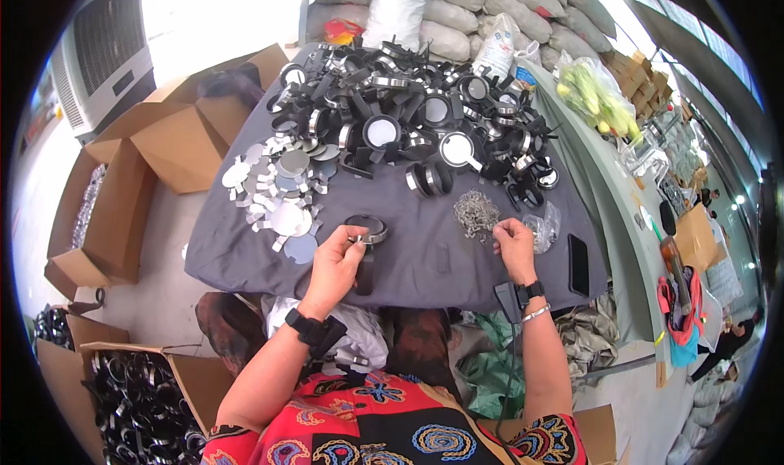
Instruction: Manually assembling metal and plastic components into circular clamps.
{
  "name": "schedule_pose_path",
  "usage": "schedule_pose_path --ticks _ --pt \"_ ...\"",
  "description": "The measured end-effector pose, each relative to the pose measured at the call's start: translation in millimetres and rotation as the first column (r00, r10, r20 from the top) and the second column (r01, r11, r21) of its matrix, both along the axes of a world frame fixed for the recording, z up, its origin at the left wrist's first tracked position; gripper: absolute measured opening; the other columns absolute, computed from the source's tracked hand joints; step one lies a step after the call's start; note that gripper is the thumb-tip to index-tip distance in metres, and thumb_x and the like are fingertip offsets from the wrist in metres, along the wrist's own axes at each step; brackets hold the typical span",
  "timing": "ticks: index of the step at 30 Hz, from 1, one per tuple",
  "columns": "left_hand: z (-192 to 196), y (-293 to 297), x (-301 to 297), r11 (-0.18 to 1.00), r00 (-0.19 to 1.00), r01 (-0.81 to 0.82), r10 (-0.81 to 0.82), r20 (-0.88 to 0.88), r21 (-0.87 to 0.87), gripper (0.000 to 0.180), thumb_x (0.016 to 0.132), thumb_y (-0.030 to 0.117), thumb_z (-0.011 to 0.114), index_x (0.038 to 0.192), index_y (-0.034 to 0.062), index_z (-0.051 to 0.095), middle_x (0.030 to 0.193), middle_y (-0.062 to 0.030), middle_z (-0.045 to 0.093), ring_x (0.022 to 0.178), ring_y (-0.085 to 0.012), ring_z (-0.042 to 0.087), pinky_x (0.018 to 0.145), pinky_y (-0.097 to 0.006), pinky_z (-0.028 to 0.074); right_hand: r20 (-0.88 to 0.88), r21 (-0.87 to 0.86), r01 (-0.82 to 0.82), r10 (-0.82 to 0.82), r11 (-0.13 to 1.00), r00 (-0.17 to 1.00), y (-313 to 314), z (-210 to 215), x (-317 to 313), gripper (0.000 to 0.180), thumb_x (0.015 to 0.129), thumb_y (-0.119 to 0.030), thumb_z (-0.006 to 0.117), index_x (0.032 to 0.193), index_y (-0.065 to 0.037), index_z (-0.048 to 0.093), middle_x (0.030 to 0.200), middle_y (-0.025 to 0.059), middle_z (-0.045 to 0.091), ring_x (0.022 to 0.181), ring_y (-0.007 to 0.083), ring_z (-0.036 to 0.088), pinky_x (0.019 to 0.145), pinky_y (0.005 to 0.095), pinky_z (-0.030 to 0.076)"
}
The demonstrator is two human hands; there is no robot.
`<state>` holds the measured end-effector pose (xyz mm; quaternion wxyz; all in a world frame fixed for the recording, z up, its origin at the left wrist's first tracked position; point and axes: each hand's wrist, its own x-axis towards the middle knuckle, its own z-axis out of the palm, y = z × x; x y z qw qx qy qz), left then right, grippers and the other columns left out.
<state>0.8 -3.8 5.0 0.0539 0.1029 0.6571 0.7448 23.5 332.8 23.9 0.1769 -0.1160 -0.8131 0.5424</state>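
Observation:
My left hand [331,269] is closed on a round black part with a silver rim [373,230], whose flat black arm hangs down over the grey cloth. Beside a small heap of thin metal pieces [474,212], my right hand [514,251] has thumb and fingertips pinched together. Anything between those fingertips is too small to make out. Flat silver and white discs with tabs [286,175] lie in a loose pile beyond my left hand. A large heap of similar round black parts [380,132] covers the far half of the table.
A clear plastic bag [543,226] and a black phone [578,265] lie right of my right hand. Cardboard boxes [114,220] stand at left; another box of black parts [143,400] is at lower left. Stacked sacks [457,12] rise behind the grey-covered table [433,289].

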Motion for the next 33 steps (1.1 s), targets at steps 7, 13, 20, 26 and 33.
schedule_pose_path --ticks 7,13,20,26,33 --pt "0 2 0 1.0 1.0 0.008 -0.008 -0.023 0.0 0.017 0.092 0.008 0.052 0.107 0.0035 0.058 0.062 0.0048 0.049 0.049 -0.002 0.042 0.041 -0.021 0.038 0.1 0.196 -0.001 -0.019 0.981 0.995 11 -2 -12 0.008 0.087 -0.008 0.056 0.082 -0.002 0.06 0.067 0.0017 0.058 0.058 0.0089 0.056 0.049 0.023 0.046" --pt "1 1 1 1.0 1.0 0.008 -0.009 -0.022 -0.008 0.018 0.092 0.007 0.052 0.108 0.0037 0.058 0.062 0.0043 0.049 0.048 -0.0025 0.043 0.041 -0.021 0.038 -0.095 -0.01 0.026 -0.027 1.0 0.995 3 3 -32 0.01 0.087 -0.008 0.058 0.081 0.001 0.057 0.069 0.0057 0.061 0.061 0.0141 0.06 0.055 0.0304 0.047" --pt "1 1 1 1.0 1.0 0.003 -0.003 -0.007 -0.012 0.018 0.092 0.007 0.051 0.108 0.0039 0.058 0.062 0.0045 0.049 0.048 -0.0025 0.043 0.041 -0.021 0.038 -0.171 0.709 0.082 0.058 0.7 0.984 5 8 -39 0.044 0.075 -0.018 0.071 0.114 -0.003 0.057 0.098 0.0154 0.064 0.095 0.0302 0.061 0.082 0.0424 0.05" --pt "1 1 2 1.0 1.0 -0.003 0.003 -0.011 -0.005 0.017 0.092 0.008 0.051 0.108 0.0043 0.058 0.062 0.0047 0.049 0.048 -0.0019 0.042 0.041 -0.021 0.037 0.119 0.725 -0.14 0.077 0.675 0.99 0 14 -59 0.058 0.063 -0.02 0.078 0.115 -0.006 0.057 0.104 0.0181 0.063 0.1 0.0342 0.059 0.085 0.041 0.047" --pt "-3 5 0 1.0 0.999 0.023 -0.024 -0.033 -0.005 0.018 0.093 0.008 0.049 0.109 0.004 0.057 0.065 0.0048 0.05 0.048 -0.0026 0.044 0.041 -0.02 0.038 -0.03 0.29 -0.129 0.144 0.948 0.989 14 23 -60 0.039 0.066 -0.003 0.073 0.102 -0.002 0.058 0.089 0.0073 0.065 0.082 0.0149 0.061 0.073 0.0287 0.049"
